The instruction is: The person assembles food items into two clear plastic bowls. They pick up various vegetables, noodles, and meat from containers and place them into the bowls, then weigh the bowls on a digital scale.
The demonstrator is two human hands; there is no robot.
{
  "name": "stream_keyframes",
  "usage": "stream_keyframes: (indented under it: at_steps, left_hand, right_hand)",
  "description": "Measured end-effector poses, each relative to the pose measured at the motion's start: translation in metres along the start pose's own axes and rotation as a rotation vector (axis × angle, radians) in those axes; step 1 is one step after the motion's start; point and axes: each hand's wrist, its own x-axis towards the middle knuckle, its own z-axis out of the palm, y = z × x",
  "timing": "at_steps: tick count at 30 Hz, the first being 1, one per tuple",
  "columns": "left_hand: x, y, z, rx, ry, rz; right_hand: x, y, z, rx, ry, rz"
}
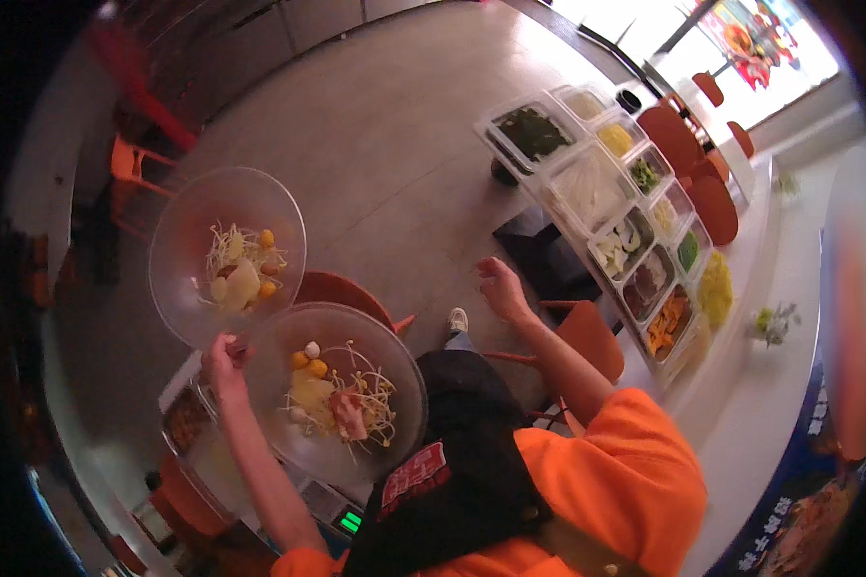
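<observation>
A spill is being risked where the near clear bowl and the far clear bowl are being crowded rim against rim, it appears: were one to be pulled or lifted alone, the other could be knocked, and bean sprouts, yellow balls or the pinkish meat tipped out. Fingers of the left hand are being curled in at those rims; whether one or both are being pinched cannot be told. The right hand is being held loosely half spread, nothing seen in it, above the floor, off the left edge of the white counter along which food tubs are being displayed. The near bowl is being positioned just right of the left hand, well apart from the right; by its lower edge, a digital scale is being partly covered.
</observation>
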Motion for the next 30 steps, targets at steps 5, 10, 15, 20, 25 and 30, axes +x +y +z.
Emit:
stream_keyframes:
  at_steps: [5, 10, 15, 20, 25, 30]
  left_hand:
    - [-0.023, 0.058, 0.055, 0.088, -0.129, 0.001]
    - [0.034, 0.021, 0.068, 0.061, -0.26, -0.146]
    - [0.046, 0.086, 0.135, 0.144, -0.36, -0.203]
    - [0.026, 0.121, 0.24, 0.312, -0.457, -0.273]
    - [0.007, 0.113, 0.328, 0.419, -0.544, -0.327]
    - [-0.044, 0.14, 0.433, 0.532, -0.624, -0.297]
  right_hand:
    - [-0.02, 0.015, -0.043, -0.099, 0.034, 0.112]
    - [-0.046, -0.012, -0.042, -0.233, -0.013, 0.193]
    - [-0.047, -0.052, -0.074, -0.099, 0.037, 0.315]
    - [-0.051, -0.077, -0.127, -0.052, 0.152, 0.456]
    - [-0.075, -0.087, -0.191, -0.063, 0.304, 0.661]
    - [-0.097, -0.083, -0.321, -0.229, 0.565, 0.808]
